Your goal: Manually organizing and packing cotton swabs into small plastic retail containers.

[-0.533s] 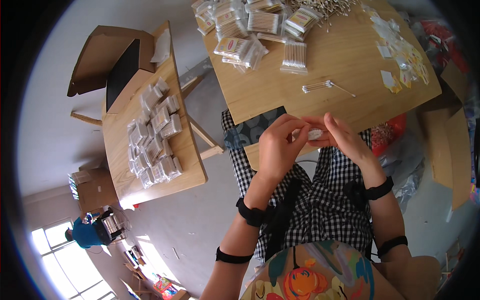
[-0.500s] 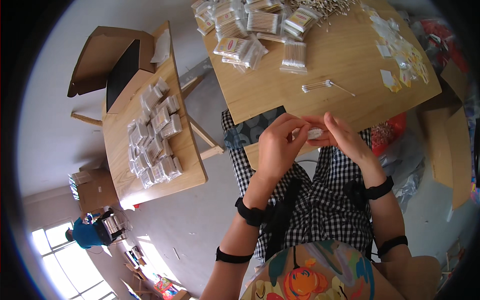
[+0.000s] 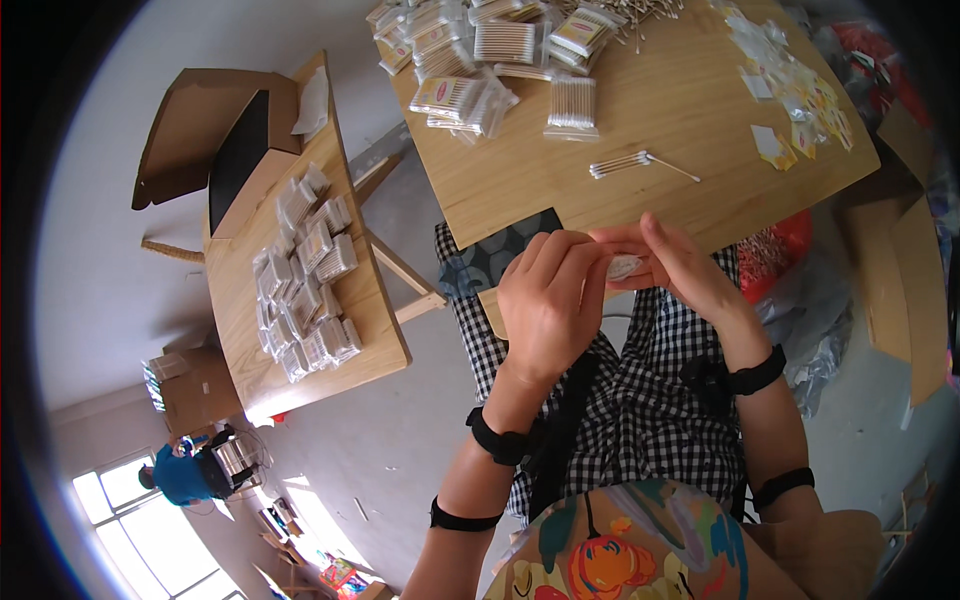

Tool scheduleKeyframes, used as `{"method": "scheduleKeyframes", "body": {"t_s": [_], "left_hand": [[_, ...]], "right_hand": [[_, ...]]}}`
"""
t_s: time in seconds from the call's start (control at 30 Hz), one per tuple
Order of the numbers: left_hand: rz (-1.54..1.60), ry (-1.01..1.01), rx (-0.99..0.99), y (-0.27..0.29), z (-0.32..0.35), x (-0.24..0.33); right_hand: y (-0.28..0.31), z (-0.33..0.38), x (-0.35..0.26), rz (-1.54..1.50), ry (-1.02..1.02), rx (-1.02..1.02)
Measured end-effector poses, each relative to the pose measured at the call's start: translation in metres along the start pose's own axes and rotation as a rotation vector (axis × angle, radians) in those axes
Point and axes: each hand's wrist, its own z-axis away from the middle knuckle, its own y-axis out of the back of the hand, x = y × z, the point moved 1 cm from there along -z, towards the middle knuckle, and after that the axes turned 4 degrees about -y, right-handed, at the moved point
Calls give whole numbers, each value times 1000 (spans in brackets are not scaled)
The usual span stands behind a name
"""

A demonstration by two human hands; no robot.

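Observation:
Both my hands meet over my lap, just off the table's near edge. My right hand (image 3: 695,275) is curled around a bundle of cotton swabs (image 3: 625,267), its thumb raised. Only the clustered white tips show; the rest of the bundle is hidden by fingers. My left hand (image 3: 550,295) is closed at the other side of the bundle, its back turned up, fingertips out of sight behind the knuckles. Ahead of my hands, a few loose cotton swabs (image 3: 620,165) lie side by side on the table, with one angled off (image 3: 674,168).
The wooden table (image 3: 700,110) carries packed bags of swabs (image 3: 460,100), a loose swab heap (image 3: 640,12) and plastic bags with yellow cards (image 3: 800,100). On the left, another table (image 3: 385,340) holds more packs (image 3: 305,270) and an open cardboard box (image 3: 190,130). A person (image 3: 185,475) stands far left.
My left hand has turned, bringing its knuckles higher and hiding its fingertips. My right hand stays around the bundle. The view has shifted slightly.

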Motion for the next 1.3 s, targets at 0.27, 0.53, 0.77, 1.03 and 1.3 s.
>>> {"method": "scheduleKeyframes", "body": {"t_s": [0.27, 0.53, 0.77, 1.03, 1.3], "left_hand": [[494, 402, -101, -2, 16, -8], [584, 394, -6, -18, 26, -24], [632, 452, 91, -23, 21, -18], [636, 401, 84, -24, 23, -22], [649, 454, 118, -27, 24, -21]], "right_hand": [[9, -8, 14, -41, -3, -63], [5, -5, 7, 41, 104, -118], [-3, 0, 10, 121, 161, 119], [-4, -2, 11, 265, 300, 267], [-10, -2, 3, 271, 272, 273]]}}
